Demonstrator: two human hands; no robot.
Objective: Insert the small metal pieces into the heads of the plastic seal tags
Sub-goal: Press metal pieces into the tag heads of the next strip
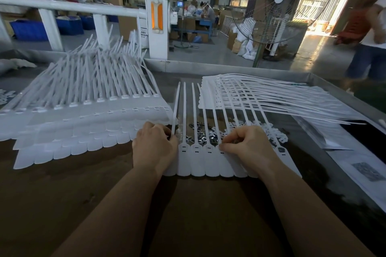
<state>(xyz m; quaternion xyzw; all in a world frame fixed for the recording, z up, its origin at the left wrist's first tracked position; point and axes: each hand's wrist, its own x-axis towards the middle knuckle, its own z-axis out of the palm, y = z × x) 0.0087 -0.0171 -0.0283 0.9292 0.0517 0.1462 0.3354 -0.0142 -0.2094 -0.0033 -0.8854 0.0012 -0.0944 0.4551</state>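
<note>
On the brown worktable, both hands at a joined row of white plastic seal tags.
I see my left hand with fingers curled, pinching the leftmost strap; my right hand has fingertips pinched together at a tag head, contents too small to tell; small shiny metal pieces lie scattered under the straps, between the hands; stacked white tag sheets sit to the left.

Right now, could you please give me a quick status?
Left hand gripping strap. Right hand pinching at row of white plastic seal tags. Small metal pieces behind, unobstructed.
</note>
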